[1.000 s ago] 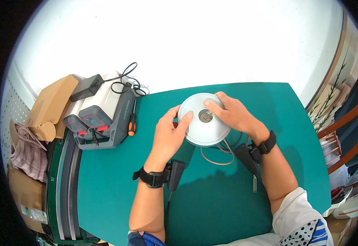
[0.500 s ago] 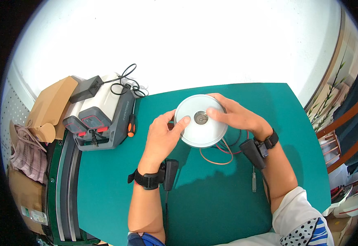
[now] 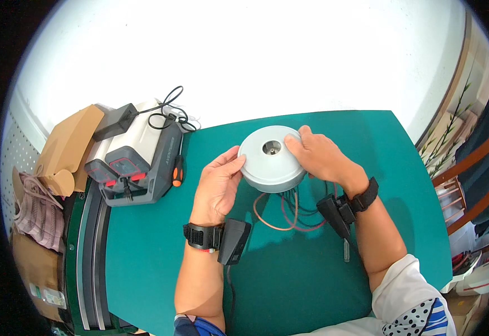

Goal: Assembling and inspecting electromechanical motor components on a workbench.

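A round, light-grey fan motor (image 3: 258, 150) with a metal-lined hole in its top is held up over the green table. My left hand (image 3: 220, 182) grips its left rim, thumb at the upper edge. On the opposite side my right hand (image 3: 325, 157) is closed on the rim, with its thumb on top and the other fingers partly hidden behind. Orange, red and black wires (image 3: 275, 225) show below the motor, seemingly trailing from its underside. The motor is tilted, so its side wall shows toward me.
At the left stand a grey-and-white twin-battery charging unit (image 3: 143, 143), a black power adapter (image 3: 115, 122) and a cardboard box (image 3: 68, 140). An orange-handled screwdriver (image 3: 178, 172) lies beside the unit. Near my right forearm is a small clear-handled screwdriver (image 3: 346, 252) on the green table (image 3: 166, 269).
The motor has tipped from facing me nearly flat-on to a flatter pose that shows its side. My right hand has shifted from near the central hole to the rim. More wires show beneath.
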Demonstrator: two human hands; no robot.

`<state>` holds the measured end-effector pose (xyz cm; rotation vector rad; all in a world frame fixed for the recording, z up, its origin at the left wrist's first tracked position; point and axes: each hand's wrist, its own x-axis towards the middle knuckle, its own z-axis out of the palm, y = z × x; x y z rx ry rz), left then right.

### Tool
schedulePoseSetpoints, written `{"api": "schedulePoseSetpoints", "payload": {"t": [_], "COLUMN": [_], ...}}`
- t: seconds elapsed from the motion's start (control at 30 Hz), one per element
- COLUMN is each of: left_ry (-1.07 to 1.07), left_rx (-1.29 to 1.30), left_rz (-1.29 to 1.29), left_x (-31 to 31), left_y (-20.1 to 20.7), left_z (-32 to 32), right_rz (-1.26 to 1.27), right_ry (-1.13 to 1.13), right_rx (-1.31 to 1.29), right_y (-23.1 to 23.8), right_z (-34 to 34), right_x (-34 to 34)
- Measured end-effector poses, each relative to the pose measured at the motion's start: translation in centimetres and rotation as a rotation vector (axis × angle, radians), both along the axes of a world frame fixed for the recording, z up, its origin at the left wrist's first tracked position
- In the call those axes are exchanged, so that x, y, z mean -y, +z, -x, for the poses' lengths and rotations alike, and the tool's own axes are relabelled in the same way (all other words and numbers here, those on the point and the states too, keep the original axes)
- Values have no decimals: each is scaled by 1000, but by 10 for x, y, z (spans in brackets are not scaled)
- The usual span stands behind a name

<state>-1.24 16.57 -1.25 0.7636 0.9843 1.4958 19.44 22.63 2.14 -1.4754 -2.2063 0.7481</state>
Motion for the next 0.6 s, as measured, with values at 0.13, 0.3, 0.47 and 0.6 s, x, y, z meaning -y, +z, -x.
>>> {"api": "schedulePoseSetpoints", "payload": {"t": [0.13, 0.3, 0.47, 0.6], "left_ry": [-9, -65, -75, 70], "left_rx": [1, -193, -337, -397], "left_rz": [67, 56, 107, 77], "left_x": [3, 12, 3, 9], "left_y": [3, 15, 1, 12], "left_z": [-6, -19, -9, -10], "right_rz": [-15, -85, -45, -82], "right_ry": [-8, 32, 18, 71], "right_rx": [79, 95, 0, -22], "right_y": [3, 4, -6, -11], "right_z": [-4, -8, -4, -3], "right_x": [2, 2, -6, -6]}}
